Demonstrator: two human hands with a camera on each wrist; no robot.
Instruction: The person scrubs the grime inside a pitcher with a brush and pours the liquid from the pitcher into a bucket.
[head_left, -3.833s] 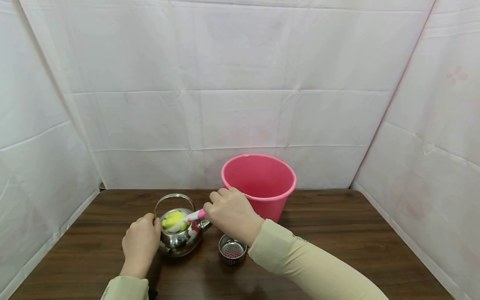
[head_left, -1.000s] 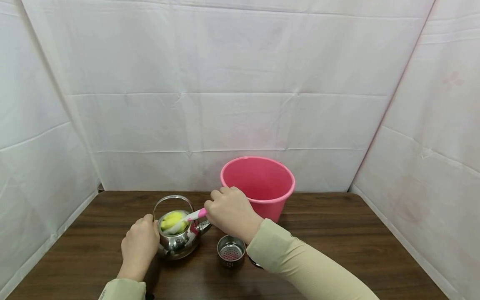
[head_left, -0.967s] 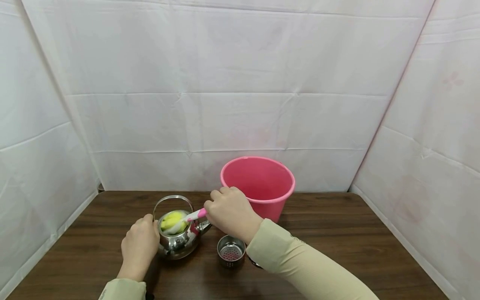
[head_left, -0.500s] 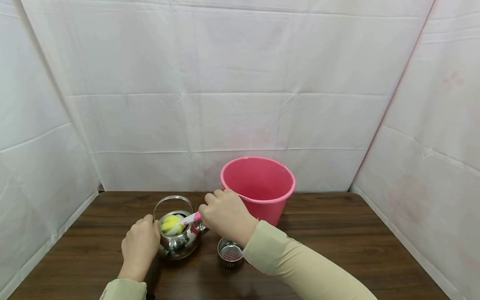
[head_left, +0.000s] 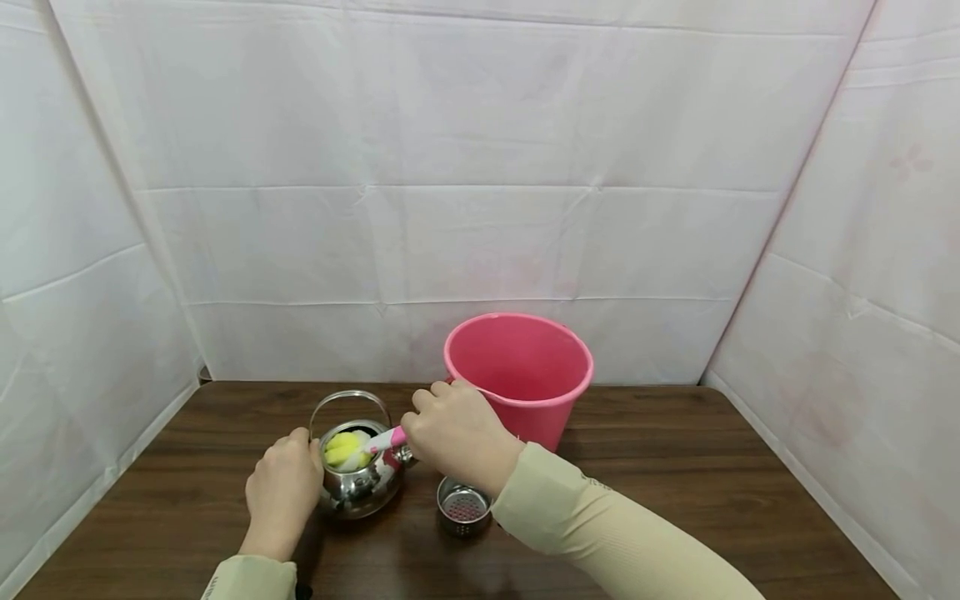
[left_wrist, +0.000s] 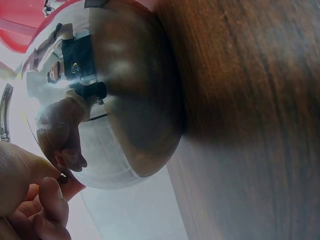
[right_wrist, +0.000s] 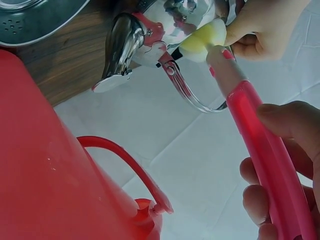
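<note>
A shiny steel kettle [head_left: 358, 493] with a raised hoop handle stands on the table at left of centre; its body [left_wrist: 135, 95] fills much of the left wrist view. My left hand [head_left: 283, 492] pinches the kettle's left side, where the hoop handle meets the rim. My right hand [head_left: 461, 433] grips a pink and white brush handle [right_wrist: 265, 160], fingers curled round it in the right wrist view. The brush's yellow and white soft head [head_left: 345, 450] sits in the kettle's mouth; its lower part is hidden inside.
A pink bucket [head_left: 543, 421] stands behind my right hand, its handle [right_wrist: 127, 160] hanging at the side. A perforated steel strainer cup [head_left: 463, 508] sits on the wooden table [head_left: 660, 483] below my right forearm. White cloth [head_left: 480, 242] hangs behind and at both sides.
Since a second ago, my right hand has shifted slightly left and down and the yellow brush head has turned in the kettle's mouth. My left hand keeps its hold.
</note>
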